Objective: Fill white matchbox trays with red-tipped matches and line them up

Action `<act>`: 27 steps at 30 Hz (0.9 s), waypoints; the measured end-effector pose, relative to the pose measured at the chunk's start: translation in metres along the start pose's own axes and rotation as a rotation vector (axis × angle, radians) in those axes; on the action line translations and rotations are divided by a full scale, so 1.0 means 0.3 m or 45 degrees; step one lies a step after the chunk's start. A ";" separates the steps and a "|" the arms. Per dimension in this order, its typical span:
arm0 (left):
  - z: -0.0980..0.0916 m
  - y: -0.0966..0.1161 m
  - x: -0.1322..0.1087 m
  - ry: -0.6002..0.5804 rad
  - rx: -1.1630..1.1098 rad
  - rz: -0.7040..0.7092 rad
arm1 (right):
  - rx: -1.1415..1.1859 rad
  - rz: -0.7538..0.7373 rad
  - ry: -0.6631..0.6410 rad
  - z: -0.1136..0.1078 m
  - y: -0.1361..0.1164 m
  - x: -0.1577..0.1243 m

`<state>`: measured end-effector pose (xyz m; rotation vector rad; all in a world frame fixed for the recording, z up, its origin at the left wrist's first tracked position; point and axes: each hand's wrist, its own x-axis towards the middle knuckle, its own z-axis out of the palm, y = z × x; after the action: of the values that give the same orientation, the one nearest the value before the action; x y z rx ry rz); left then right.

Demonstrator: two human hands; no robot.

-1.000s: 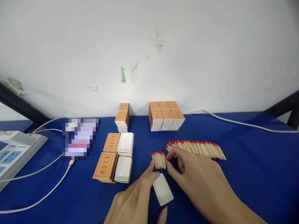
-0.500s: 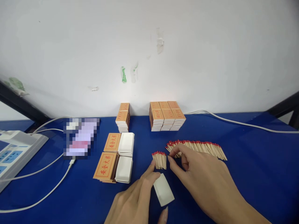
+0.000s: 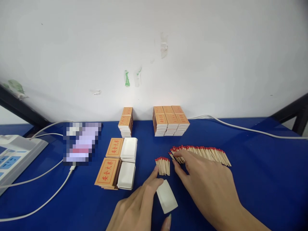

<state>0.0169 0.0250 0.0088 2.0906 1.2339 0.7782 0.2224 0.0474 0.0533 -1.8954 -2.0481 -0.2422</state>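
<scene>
A small pile of red-tipped matches [image 3: 164, 167] lies on the blue table, with the index fingertip of my left hand [image 3: 137, 205] against its left side. Another finger of that hand rests at the upper corner of a white matchbox tray [image 3: 167, 198], and the thumb shows just below the tray. The left hand's fingers are stretched out and apart. My right hand [image 3: 208, 184] pinches a match [image 3: 171, 156] with thumb and index finger at the left end of a long row of matches [image 3: 211, 154]. Its palm hides part of the row.
White trays [image 3: 126, 175] and orange matchbox sleeves [image 3: 107, 171] stand stacked on the left. Behind them are a narrow stack of matchboxes [image 3: 125, 121] and a wider block of matchboxes [image 3: 172, 120] by the wall. A blurred phone [image 3: 84, 142], cables and a power strip [image 3: 16, 154] lie far left.
My right thumb and index finger have closed in on a match at the row's left end, which now sticks out a little. The left hand keeps its place; the view has shifted slightly.
</scene>
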 end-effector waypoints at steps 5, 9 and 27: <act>-0.021 0.020 -0.010 0.036 0.031 0.035 | -0.021 0.006 -0.021 0.003 -0.005 0.000; -0.034 0.035 -0.015 0.048 0.029 0.053 | -0.055 0.079 -0.135 -0.016 -0.016 0.006; -0.106 0.078 -0.097 0.003 0.025 0.107 | 0.080 0.255 -0.382 -0.071 -0.031 0.021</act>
<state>-0.0048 -0.0044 0.0414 2.1699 1.1663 0.8089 0.2156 0.0450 0.0763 -2.1876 -1.9938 0.1636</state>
